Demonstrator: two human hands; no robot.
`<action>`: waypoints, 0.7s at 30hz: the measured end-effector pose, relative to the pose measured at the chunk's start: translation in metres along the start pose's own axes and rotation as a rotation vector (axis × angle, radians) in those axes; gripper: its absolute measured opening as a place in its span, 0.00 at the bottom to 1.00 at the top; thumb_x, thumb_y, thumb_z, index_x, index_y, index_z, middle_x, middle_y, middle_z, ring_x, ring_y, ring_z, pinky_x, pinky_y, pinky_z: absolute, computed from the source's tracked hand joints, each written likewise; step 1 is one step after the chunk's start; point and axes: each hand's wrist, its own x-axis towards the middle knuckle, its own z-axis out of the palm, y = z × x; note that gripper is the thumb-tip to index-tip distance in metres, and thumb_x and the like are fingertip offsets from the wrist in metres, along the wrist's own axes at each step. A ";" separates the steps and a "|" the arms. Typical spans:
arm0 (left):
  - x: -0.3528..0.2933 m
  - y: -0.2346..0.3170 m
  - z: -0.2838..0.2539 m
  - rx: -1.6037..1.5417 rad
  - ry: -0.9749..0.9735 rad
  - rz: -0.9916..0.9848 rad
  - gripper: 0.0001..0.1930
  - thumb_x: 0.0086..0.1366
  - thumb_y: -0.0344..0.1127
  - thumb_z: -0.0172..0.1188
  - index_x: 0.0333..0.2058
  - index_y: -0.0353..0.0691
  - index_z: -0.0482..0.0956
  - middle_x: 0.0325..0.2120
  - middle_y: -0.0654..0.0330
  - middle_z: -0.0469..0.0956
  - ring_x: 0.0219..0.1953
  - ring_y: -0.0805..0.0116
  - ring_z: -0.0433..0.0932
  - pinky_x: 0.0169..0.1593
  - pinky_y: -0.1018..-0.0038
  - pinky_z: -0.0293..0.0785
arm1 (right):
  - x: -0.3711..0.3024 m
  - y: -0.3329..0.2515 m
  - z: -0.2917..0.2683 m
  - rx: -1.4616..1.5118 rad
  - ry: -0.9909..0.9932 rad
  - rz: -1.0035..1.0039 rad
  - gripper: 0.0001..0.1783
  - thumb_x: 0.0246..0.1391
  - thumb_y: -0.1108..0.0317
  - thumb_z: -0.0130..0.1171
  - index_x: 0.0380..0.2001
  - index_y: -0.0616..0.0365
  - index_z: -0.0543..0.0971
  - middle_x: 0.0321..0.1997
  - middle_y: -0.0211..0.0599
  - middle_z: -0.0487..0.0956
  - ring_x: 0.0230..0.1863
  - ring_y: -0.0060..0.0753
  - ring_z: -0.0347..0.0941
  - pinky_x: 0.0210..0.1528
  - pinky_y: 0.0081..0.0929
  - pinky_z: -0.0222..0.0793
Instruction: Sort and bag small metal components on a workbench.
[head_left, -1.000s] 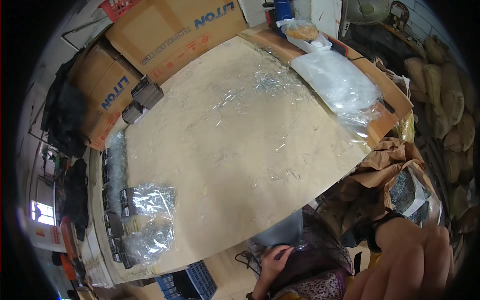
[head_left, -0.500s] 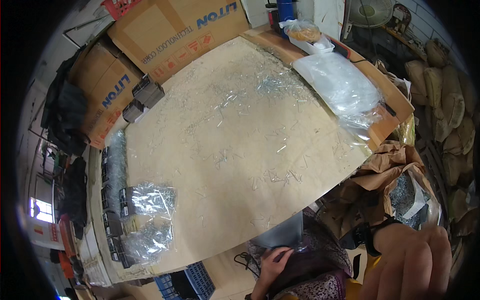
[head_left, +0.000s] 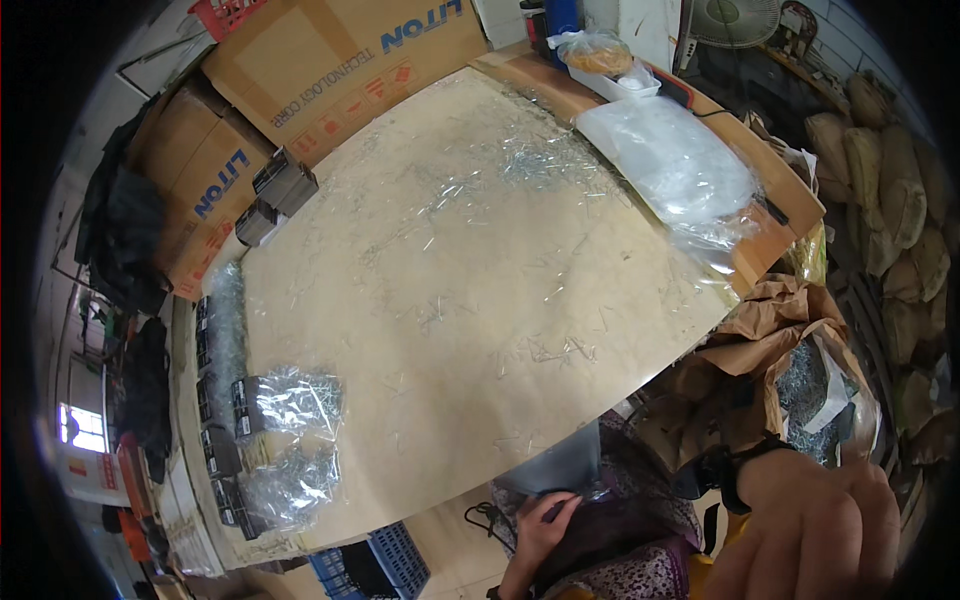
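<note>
Below the table's near edge, my left hand [head_left: 541,529] is closed, its thumb and fingers pinching the lower edge of a clear plastic bag [head_left: 557,464]. The bag hangs against my purple patterned clothing and looks flat. Large and close at the lower right is my right hand [head_left: 815,525], a dark watch [head_left: 708,474] on its wrist. Its fingers are bent and lie side by side. Their tips run out of the picture, so anything they hold is hidden. Just beyond this hand stands an open brown paper sack [head_left: 790,330] with many small metal nails [head_left: 805,390] inside.
Loose nails [head_left: 545,160] lie scattered over the wooden table [head_left: 420,400]. Clear bags of nails [head_left: 298,400] with dark labels line its left side. Cardboard boxes [head_left: 330,70] stand behind. Flat plastic bags [head_left: 665,150] rest on the right ledge; a blue basket [head_left: 395,560] is below.
The whole view has shifted slightly, with the table and boxes a little further left. My right hand sits slightly differently in the picture. My left hand keeps its pinch on the bag.
</note>
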 end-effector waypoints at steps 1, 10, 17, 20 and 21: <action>-0.002 -0.002 -0.002 0.005 0.007 -0.006 0.06 0.51 0.27 0.68 0.29 0.39 0.82 0.25 0.56 0.81 0.25 0.61 0.78 0.31 0.73 0.73 | 0.009 -0.004 0.001 0.023 0.038 0.139 0.19 0.61 0.59 0.50 0.22 0.61 0.79 0.24 0.47 0.80 0.25 0.42 0.80 0.30 0.26 0.75; -0.004 -0.002 -0.003 0.021 0.004 -0.017 0.05 0.52 0.27 0.67 0.29 0.38 0.82 0.24 0.55 0.81 0.24 0.62 0.78 0.31 0.73 0.73 | -0.004 0.007 0.007 0.133 0.177 0.260 0.21 0.59 0.58 0.53 0.26 0.69 0.80 0.28 0.57 0.79 0.31 0.53 0.80 0.32 0.45 0.78; -0.006 -0.003 -0.008 0.008 -0.002 -0.046 0.05 0.52 0.28 0.67 0.29 0.38 0.81 0.24 0.55 0.80 0.23 0.62 0.78 0.31 0.73 0.73 | 0.004 -0.044 -0.023 0.114 -0.181 0.622 0.18 0.57 0.60 0.52 0.27 0.66 0.79 0.32 0.49 0.78 0.35 0.47 0.77 0.36 0.45 0.75; -0.005 -0.002 -0.008 0.004 0.003 -0.023 0.04 0.53 0.28 0.67 0.29 0.38 0.81 0.24 0.55 0.80 0.23 0.62 0.78 0.31 0.73 0.73 | 0.009 -0.043 -0.048 0.074 -0.246 0.585 0.18 0.58 0.59 0.52 0.29 0.67 0.79 0.33 0.50 0.78 0.37 0.48 0.77 0.38 0.44 0.74; -0.006 -0.003 -0.010 0.001 0.009 -0.012 0.04 0.53 0.28 0.66 0.29 0.38 0.81 0.24 0.55 0.80 0.23 0.62 0.78 0.31 0.73 0.73 | 0.006 -0.051 -0.057 0.065 -0.268 0.574 0.18 0.58 0.59 0.52 0.30 0.67 0.79 0.34 0.50 0.78 0.38 0.48 0.76 0.39 0.44 0.74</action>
